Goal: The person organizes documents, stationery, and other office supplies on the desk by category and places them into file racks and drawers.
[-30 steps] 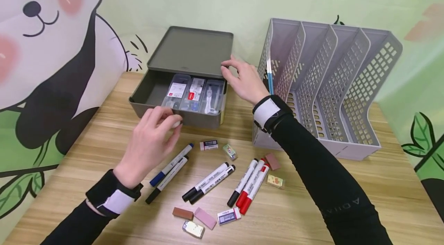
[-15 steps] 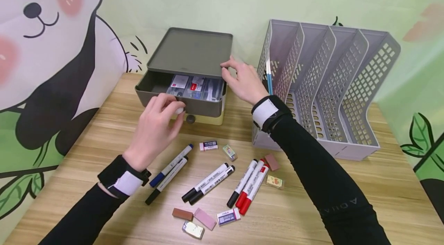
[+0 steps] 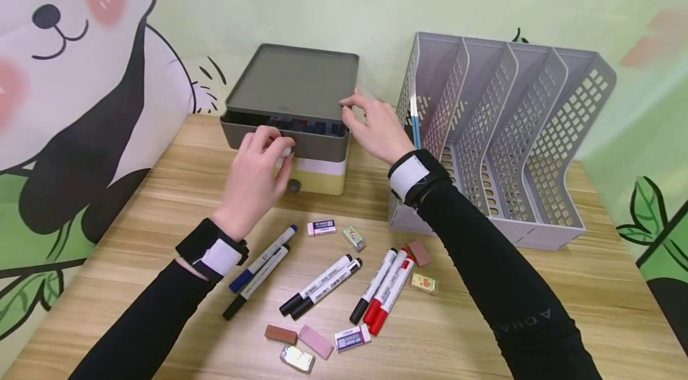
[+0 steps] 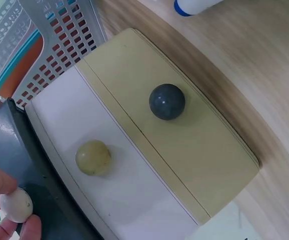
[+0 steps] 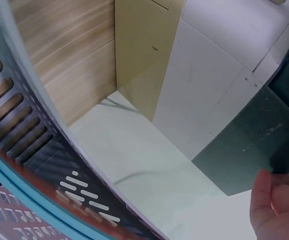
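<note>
A small three-tier drawer box (image 3: 292, 78) with a dark grey top stands against the back wall. Its grey top drawer (image 3: 322, 147) sticks out a little, and small clear cases show dimly in the gap. My left hand (image 3: 255, 180) pinches that drawer's white knob (image 4: 16, 205) between thumb and fingers. With thumb and index finger, my right hand (image 3: 376, 126) holds the box's upper right edge. Below the top drawer are a white drawer with a yellowish knob (image 4: 93, 158) and a yellow drawer with a dark grey knob (image 4: 167, 102), both closed.
A grey file rack (image 3: 516, 227) with blue-edged items in its left slot stands right of the box. In front lie several markers (image 3: 322, 287) and several erasers (image 3: 352, 338), spread over the wooden table (image 3: 457, 338).
My left hand has moved away from me and slightly right, pushing the top drawer most of the way in. The cases inside are now largely covered. My right hand has stayed on the edge.
</note>
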The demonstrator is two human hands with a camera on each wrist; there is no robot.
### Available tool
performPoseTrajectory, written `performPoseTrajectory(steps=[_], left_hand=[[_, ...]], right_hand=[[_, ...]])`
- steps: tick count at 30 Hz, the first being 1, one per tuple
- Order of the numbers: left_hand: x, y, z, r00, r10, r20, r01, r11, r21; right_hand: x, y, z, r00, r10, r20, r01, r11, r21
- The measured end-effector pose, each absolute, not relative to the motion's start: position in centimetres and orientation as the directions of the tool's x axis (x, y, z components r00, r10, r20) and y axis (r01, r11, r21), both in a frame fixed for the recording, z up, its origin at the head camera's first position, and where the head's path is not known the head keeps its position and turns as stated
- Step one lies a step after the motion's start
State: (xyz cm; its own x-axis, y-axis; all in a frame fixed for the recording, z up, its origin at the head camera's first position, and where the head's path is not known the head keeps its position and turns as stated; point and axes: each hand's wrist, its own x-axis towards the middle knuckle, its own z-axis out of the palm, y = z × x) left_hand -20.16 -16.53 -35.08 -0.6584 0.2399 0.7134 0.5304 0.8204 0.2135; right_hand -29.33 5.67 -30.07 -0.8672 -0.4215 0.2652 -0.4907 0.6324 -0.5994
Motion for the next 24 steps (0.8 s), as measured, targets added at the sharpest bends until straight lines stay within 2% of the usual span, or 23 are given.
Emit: performPoseTrajectory(steps=[6, 18, 21, 24], left_hand=[[-21.2, -16.2, -35.2, -0.679, 0.222, 0.7, 0.496, 0.841, 0.215], [-22.5, -16.1, -35.3, -0.667, 0.219, 0.712, 0.495, 0.844, 0.204], [-22.6, -16.1, -35.5, -0.668, 0.195, 0.719, 0.506, 0.827, 0.246], [-22.6, -16.2, -35.7, -0.682, 0.132, 0.719, 0.509, 0.792, 0.337]], right_hand=[[-29.3, 5.4, -30.1, -0.867, -0.413, 0.281, -0.494, 0.631, -0.598], [-29.2, 5.4, -29.9, -0.875, -0.396, 0.28, -0.482, 0.651, -0.587], [-29.2, 5.4, -30.0, -0.874, -0.392, 0.285, -0.483, 0.647, -0.59], [-29.3, 5.5, -30.2, -0.875, -0.391, 0.284, -0.481, 0.642, -0.598]])
